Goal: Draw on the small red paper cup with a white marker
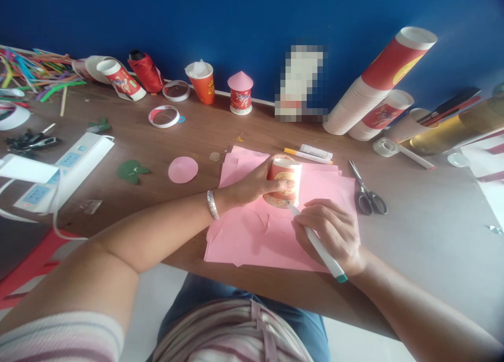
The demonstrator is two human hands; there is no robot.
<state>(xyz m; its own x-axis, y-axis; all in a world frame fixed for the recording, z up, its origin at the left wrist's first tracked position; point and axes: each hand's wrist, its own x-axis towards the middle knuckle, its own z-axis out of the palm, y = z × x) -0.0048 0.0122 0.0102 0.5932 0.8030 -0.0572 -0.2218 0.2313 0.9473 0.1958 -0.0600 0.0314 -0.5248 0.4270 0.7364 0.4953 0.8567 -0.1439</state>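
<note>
My left hand [260, 183] is wrapped round a red and white paper cup [284, 174], which stands on a stack of pink paper sheets [244, 241]. In my right hand [328, 230] is a white marker [321, 249] with a green end. Its tip points at the lower edge of the cup and seems to meet it; whether it touches the cup or the paper just beside it I cannot tell. A curved cut or line shows in the pink paper below the cup. Scissors [368, 191] lie to the right of the sheets.
A pink cone [183, 169] and green cut-out [132, 171] lie left. Behind are a small cup with a pink cone roof [240, 94], a tall leaning cup stack [358, 104], a tape roll [386, 146] and paper rings [163, 116]. A power strip [66, 167] sits at left.
</note>
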